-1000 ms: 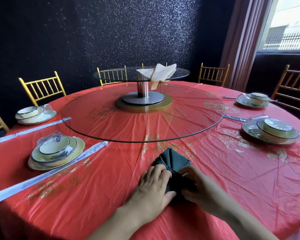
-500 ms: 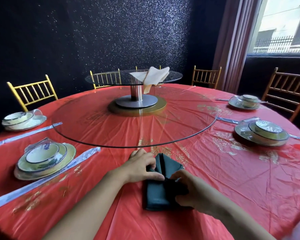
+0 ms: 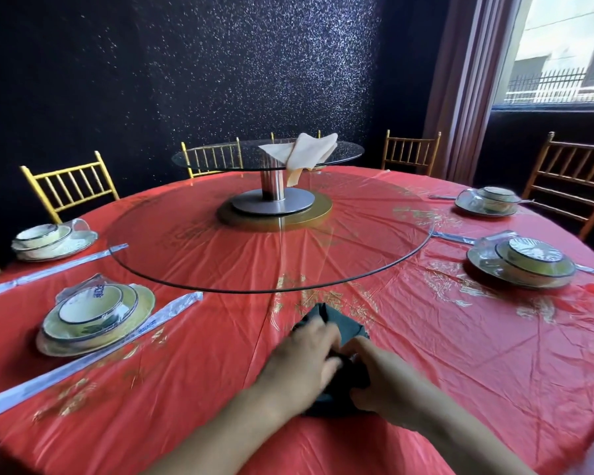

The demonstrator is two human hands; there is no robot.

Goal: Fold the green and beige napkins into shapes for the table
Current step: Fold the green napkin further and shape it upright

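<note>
Hands point(image 3: 306, 358) point(image 3: 383, 383) close together on green napkin point(image 3: 345, 325)

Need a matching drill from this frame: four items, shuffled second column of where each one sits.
Items:
1. green napkin
2. beige napkin
3. nearest left dish set
4. large glass turntable

Places:
A. on the small upper glass tier
B. centre of the table, over the red tablecloth
C. partly under the left hand and right hand
D. beside a wrapped chopstick pack

Pairs: 1-C, 2-A, 3-D, 4-B
</note>
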